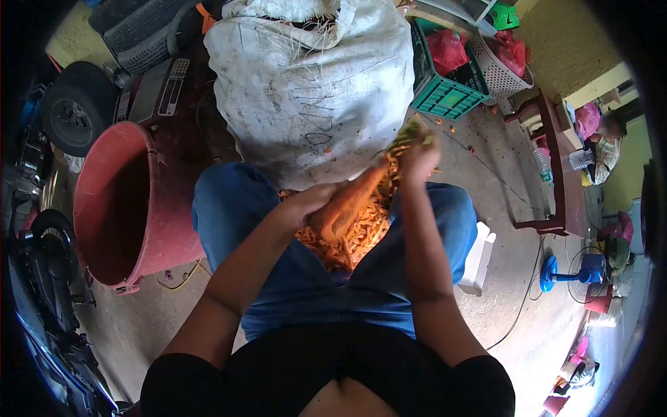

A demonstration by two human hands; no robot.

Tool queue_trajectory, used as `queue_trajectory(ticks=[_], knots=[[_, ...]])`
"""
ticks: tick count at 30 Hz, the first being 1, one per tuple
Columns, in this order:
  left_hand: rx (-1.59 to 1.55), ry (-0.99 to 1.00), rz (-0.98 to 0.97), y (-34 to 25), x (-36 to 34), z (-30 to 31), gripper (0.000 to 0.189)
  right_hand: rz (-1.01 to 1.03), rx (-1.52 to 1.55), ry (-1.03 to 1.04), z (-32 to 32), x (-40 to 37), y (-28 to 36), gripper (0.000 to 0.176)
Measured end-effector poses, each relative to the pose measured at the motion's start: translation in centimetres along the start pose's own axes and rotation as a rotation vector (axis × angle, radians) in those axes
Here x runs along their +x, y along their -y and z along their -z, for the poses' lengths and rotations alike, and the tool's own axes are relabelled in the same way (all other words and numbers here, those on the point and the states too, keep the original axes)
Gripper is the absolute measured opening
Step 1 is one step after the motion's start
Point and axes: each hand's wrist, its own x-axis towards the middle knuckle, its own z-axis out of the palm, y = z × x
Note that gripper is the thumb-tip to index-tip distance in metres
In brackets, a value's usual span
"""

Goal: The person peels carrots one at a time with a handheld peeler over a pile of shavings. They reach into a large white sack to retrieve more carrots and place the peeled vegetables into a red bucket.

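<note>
Between the knees lies a heap of thin orange pieces [361, 233]. Over it, my left hand [316, 203] is wrapped round the lower end of a long orange object [353, 201], like a large carrot or root, which slants up to the right. At its upper end is my right hand [420, 156], blurred, with its fingers closed by a green and yellowish bit [405, 136]; what exactly it grips is hard to make out. A large white sack [313, 90] stands just beyond the heap.
A red tub [114, 208] lies tipped at the left, near a wheel [73, 111]. Green crate [451, 94] and white basket [504, 73] stand at the upper right. A wooden frame [559, 167], a blue fan [549, 273] and a person [604, 153] are at the right.
</note>
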Motion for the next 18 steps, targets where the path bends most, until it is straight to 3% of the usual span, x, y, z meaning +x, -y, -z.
queue_trajectory(ticks=[2,3,4,5,6,8,10,11,12,14,16,18], knots=[[0.263,-0.036,-0.023,0.8,0.2,0.8,0.033,-0.021,-0.137,-0.216,1.4,3.2,-2.0,0.021],[0.369,-0.143,-0.028,-0.4,-1.4,-1.6,0.034,-0.119,0.014,-0.203,1.9,3.6,-2.4,0.021],[0.372,-0.137,-0.029,-0.4,-0.8,-1.0,0.034,-0.212,0.167,-0.190,2.1,3.9,-2.7,0.021],[0.170,0.031,-0.014,-0.2,0.0,0.3,0.034,-0.209,0.165,-0.193,2.0,3.7,-3.1,0.021],[-0.033,0.196,0.000,-0.3,0.5,1.0,0.036,-0.186,0.243,-0.097,1.9,2.3,-1.1,0.022],[-0.052,0.105,-0.019,-0.5,1.5,1.2,0.037,-0.138,0.441,0.119,0.9,-0.8,0.2,0.021],[-0.058,-0.205,-0.180,-0.1,3.3,2.7,0.035,-0.018,0.349,0.353,1.0,-4.5,3.1,0.018],[0.075,-0.326,-0.060,-1.5,1.1,0.3,0.033,-0.005,0.334,0.465,0.6,-6.0,3.2,0.017],[0.076,-0.328,-0.062,-1.3,1.1,0.5,0.033,0.173,0.237,0.450,0.6,-7.5,4.2,0.014],[-0.065,-0.131,-0.163,-0.4,1.6,1.4,0.033,0.260,0.129,0.420,0.1,-8.8,4.4,0.018],[-0.163,-0.185,-0.147,0.0,2.6,1.9,0.035,0.266,0.102,0.411,-0.2,-8.2,3.6,0.018],[0.143,-0.144,-0.099,-0.2,2.1,2.2,0.031,0.286,0.046,0.286,-1.2,-6.2,1.0,0.017]])
